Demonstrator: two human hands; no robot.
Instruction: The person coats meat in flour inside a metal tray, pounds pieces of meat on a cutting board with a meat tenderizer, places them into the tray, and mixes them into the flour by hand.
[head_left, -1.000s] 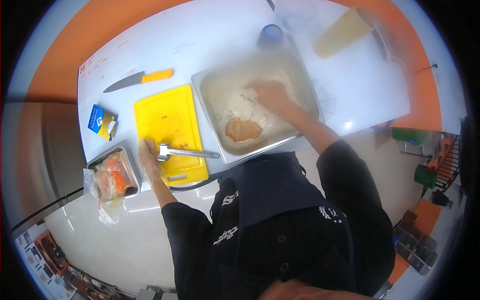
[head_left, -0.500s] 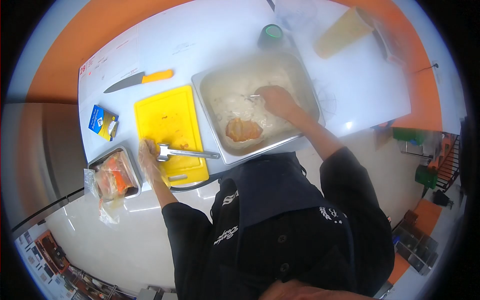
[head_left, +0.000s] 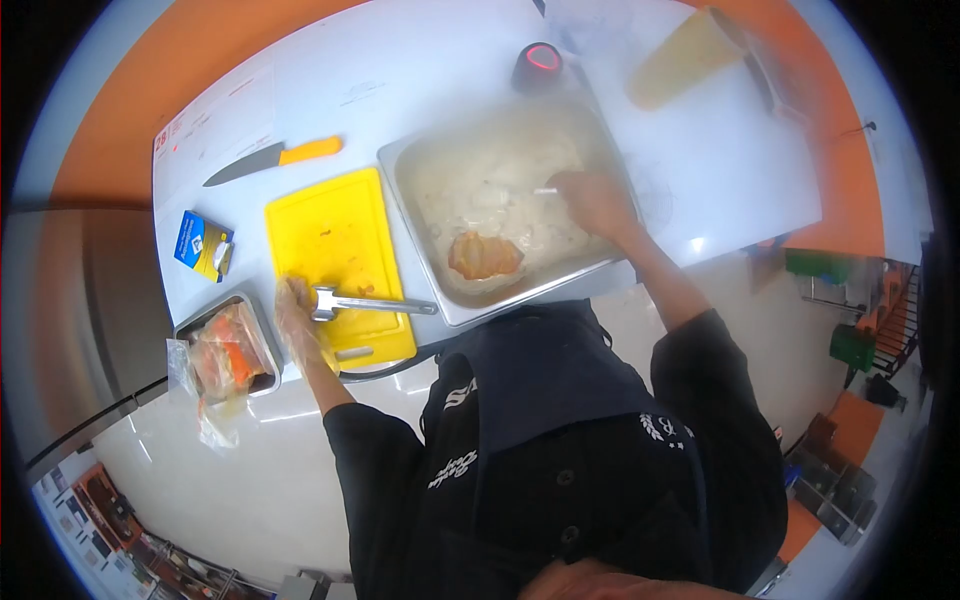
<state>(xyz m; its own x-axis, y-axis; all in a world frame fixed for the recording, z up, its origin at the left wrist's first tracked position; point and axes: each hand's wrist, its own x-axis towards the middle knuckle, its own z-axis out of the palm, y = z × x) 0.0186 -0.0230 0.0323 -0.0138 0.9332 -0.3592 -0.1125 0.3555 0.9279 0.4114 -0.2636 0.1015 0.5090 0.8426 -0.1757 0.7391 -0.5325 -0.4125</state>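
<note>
In the head view my bare right hand (head_left: 595,203) is closed over the metal pan (head_left: 450,310), around a thin pale utensil (head_left: 546,191) whose tip sticks out to the left. Creamy white batter (head_left: 520,170) fills the pan, and a browned piece of meat (head_left: 484,257) lies in it near the front. My left hand (head_left: 297,315), in a clear plastic glove, rests at the left edge of the yellow cutting board (head_left: 325,215), beside the head of a metal mallet (head_left: 375,304). Its fingertips are too unclear to tell their grip.
A knife with a yellow handle (head_left: 311,150) lies behind the board. Left are a blue and yellow box (head_left: 204,243) and a small metal tray (head_left: 268,345) with bagged orange-red food (head_left: 232,355). Behind the pan stand a dark round device (head_left: 537,66) and a yellowish container (head_left: 690,62).
My right hand has moved right across the pan with the thin utensil. The light ring on the dark device went from blue to green to red. My left hand has stayed in place.
</note>
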